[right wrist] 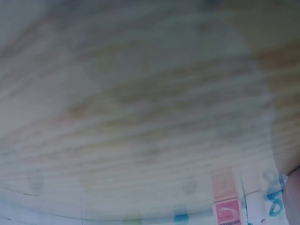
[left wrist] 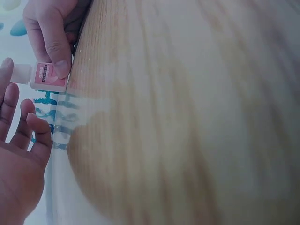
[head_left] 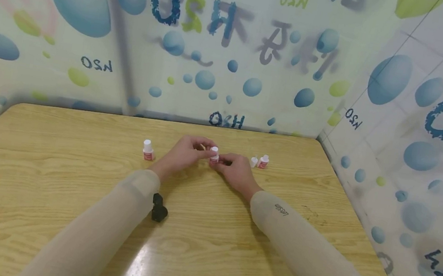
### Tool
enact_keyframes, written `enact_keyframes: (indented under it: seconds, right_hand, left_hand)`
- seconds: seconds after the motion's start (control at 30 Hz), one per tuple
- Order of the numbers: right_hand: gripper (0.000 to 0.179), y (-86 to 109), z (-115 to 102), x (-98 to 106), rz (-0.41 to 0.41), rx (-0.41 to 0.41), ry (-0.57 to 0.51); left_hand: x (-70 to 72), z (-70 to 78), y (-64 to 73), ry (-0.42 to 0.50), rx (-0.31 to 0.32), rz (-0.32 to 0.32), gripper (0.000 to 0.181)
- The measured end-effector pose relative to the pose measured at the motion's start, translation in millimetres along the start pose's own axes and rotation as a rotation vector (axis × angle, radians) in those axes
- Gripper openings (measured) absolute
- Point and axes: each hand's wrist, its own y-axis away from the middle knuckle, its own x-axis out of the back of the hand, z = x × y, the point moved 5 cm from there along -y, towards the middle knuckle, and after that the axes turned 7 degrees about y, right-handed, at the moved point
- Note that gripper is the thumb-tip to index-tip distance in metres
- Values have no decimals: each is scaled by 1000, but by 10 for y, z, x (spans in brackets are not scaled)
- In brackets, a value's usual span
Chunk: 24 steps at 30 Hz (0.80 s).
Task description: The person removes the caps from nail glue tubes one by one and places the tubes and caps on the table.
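Observation:
A small white bottle with a pink-red label (head_left: 213, 158) is between both hands at the far middle of the table. My right hand (head_left: 237, 171) holds its lower part, with the thumb across the label (left wrist: 46, 75) in the left wrist view. The left hand (head_left: 188, 153) is at the white cap (left wrist: 21, 73), thumb and finger on either side of it. A second, similar bottle (head_left: 263, 162) stands right of my right hand, beside a small white cap-like piece (head_left: 253, 162). Left of my left hand stands a third bottle (head_left: 148, 150).
The wooden table (head_left: 196, 248) reaches back to a patterned wall covering (head_left: 199, 58), with another wall (head_left: 412, 185) along the right. A small black object (head_left: 159, 210) lies beside my left forearm. Only an edge of the right hand (right wrist: 293, 194) shows in the right wrist view.

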Motion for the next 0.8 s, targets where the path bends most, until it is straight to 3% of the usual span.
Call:
enact_keyframes:
  seconds: [0.3,0.6,0.8]
  right_hand:
    - [22,3,1,2,-5,-6,-3]
    - [22,8,-7,1,-13,-8,-27]
    - [22,16,-27,3,-20,-20,-21]
  left_hand:
    - [0,33,31,-7,-22,-15,26]
    - [-4,58,60,49,-28,-24,21]
    - [-13,87,58,10,-98,-48,32]
